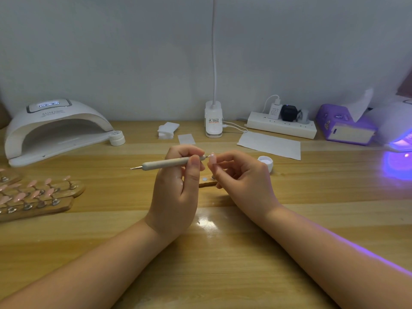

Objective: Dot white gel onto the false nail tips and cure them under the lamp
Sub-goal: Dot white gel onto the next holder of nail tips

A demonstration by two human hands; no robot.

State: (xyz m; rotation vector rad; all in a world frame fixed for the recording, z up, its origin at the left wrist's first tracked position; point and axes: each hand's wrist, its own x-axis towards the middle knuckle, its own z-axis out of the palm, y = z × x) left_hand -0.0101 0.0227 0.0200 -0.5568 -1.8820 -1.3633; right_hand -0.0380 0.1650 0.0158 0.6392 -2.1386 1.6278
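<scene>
My left hand [178,186] grips a beige dotting pen [166,163] lying almost level, its metal tip touching a pale pink false nail tip [211,160]. My right hand [243,181] pinches that nail tip upright. Under my hands lies a wooden holder strip [206,183] with small round pads. An open white gel pot [266,161] stands just right of my right hand. A white curing lamp [53,128] sits at the back left; a second lamp [399,134] glows violet at the far right edge.
Wooden strips [35,197] carrying several pink nail tips lie at the left. A closed white jar [117,137] stands by the left lamp. Wipe pads [167,130], a desk lamp base [213,121], a power strip [282,127], paper [269,144] and a purple tissue box [343,127] line the back.
</scene>
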